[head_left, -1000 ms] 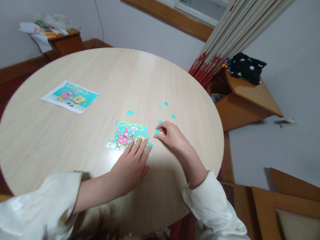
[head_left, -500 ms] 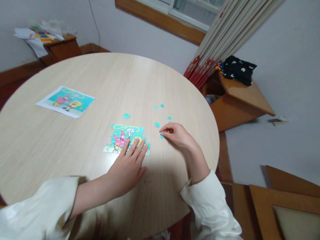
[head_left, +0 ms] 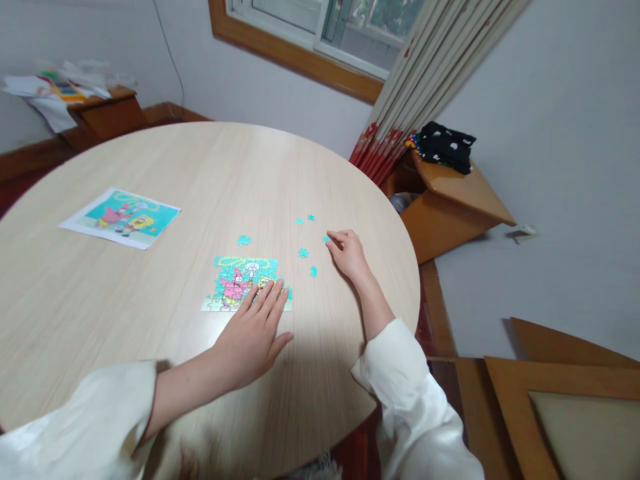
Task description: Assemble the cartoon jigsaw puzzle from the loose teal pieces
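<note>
The partly joined jigsaw puzzle (head_left: 234, 281) lies on the table, showing a pink starfish, a pale figure and a yellow character on turquoise. My left hand (head_left: 253, 340) rests flat over its lower right part, fingers stretched and hiding some of it. My right hand (head_left: 349, 253) is to the right, with thumb and index finger closed around a small turquoise puzzle piece (head_left: 325, 238) at the tabletop. Nearby lie loose turquoise pieces: one puzzle piece (head_left: 313, 271) below, another puzzle piece (head_left: 303, 253) to the left, and two small ones farther back. A turquoise cluster (head_left: 244, 241) sits above the puzzle.
A printed reference picture (head_left: 123, 217) lies at the left of the round wooden table (head_left: 200, 167). Behind the table's right edge is a wooden cabinet (head_left: 450, 207) with black patterned cloth (head_left: 447, 147) on it. A chair (head_left: 505, 387) stands at the lower right.
My right hand has left the lower loose piece and moved up and right to another one. The left hand stays on the puzzle. The camera view has shifted slightly.
</note>
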The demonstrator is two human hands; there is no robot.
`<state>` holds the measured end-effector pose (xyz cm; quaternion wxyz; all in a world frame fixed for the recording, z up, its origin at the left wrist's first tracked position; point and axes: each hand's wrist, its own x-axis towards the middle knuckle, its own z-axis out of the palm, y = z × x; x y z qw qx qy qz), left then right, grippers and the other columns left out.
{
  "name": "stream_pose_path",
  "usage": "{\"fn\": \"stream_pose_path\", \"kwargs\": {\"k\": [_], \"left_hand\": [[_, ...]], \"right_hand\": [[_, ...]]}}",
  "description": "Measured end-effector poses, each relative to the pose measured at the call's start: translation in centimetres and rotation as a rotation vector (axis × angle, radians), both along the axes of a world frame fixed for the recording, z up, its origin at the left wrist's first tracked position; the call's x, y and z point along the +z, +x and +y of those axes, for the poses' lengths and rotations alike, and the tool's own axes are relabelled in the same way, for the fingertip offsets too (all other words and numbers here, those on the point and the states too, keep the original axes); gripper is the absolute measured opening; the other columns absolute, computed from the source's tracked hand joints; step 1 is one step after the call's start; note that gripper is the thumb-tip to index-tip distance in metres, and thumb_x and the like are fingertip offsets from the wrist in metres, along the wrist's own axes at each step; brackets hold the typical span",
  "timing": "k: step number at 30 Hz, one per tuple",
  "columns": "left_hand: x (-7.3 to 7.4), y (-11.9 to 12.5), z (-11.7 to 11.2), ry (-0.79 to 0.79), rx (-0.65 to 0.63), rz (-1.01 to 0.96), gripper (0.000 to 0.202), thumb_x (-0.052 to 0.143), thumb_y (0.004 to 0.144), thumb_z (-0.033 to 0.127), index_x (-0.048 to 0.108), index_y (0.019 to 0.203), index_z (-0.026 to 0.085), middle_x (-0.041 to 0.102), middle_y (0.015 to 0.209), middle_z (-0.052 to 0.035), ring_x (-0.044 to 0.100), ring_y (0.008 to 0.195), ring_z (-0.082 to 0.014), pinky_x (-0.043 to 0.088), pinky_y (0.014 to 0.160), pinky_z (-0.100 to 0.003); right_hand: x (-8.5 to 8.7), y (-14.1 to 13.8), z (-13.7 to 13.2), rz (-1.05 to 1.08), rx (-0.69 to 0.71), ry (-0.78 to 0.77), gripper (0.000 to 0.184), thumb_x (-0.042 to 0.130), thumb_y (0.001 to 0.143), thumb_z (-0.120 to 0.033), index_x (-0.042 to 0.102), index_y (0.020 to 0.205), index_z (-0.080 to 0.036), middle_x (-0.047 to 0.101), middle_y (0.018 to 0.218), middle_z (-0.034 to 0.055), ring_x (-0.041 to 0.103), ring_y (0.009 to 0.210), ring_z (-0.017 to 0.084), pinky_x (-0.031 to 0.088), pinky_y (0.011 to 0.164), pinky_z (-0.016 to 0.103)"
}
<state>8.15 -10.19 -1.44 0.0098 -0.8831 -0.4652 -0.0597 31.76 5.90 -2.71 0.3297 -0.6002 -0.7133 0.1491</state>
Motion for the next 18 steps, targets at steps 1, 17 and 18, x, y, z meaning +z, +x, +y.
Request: {"fn": "stream_pose_path", "kwargs": {"k": [1, 17, 18], "left_hand": [[0.0, 0.0, 0.0, 0.003, 0.0, -0.003, 0.064, 0.028, 0.097, 0.047, 0.04, 0.141, 0.002, 0.038, 0.148, -0.0198, 0.032, 0.139, -0.0324, 0.022, 0.113, -0.049], [0.1, 0.2, -1.1, -0.073, -0.019, 0.027, 0.063, 0.032, 0.095, 0.048, 0.04, 0.141, 0.005, 0.039, 0.148, -0.0191, 0.03, 0.14, -0.0298, 0.024, 0.114, -0.047], [0.1, 0.2, -1.1, -0.082, -0.018, 0.031, 0.063, 0.033, 0.095, 0.048, 0.041, 0.14, 0.005, 0.039, 0.148, -0.0191, 0.031, 0.14, -0.0297, 0.024, 0.113, -0.046]], "right_hand": [[-0.2, -0.1, 0.0, -0.014, 0.004, -0.001, 0.025, 0.06, 0.08, -0.024, 0.073, 0.101, -0.018, 0.061, 0.098, 0.0112, 0.057, 0.098, 0.023, 0.044, 0.093, 0.042], [3.4, -4.1, -3.6, 0.533, 0.196, -0.376, 0.029, 0.074, 0.066, -0.04, 0.061, 0.074, -0.016, 0.064, 0.066, 0.0017, 0.058, 0.058, 0.012, 0.048, 0.062, 0.029], [3.6, -4.7, -4.2, 0.566, 0.263, -0.479, 0.033, 0.077, 0.063, -0.043, 0.062, 0.074, -0.016, 0.064, 0.065, 0.0017, 0.057, 0.055, 0.011, 0.048, 0.059, 0.028]]}}
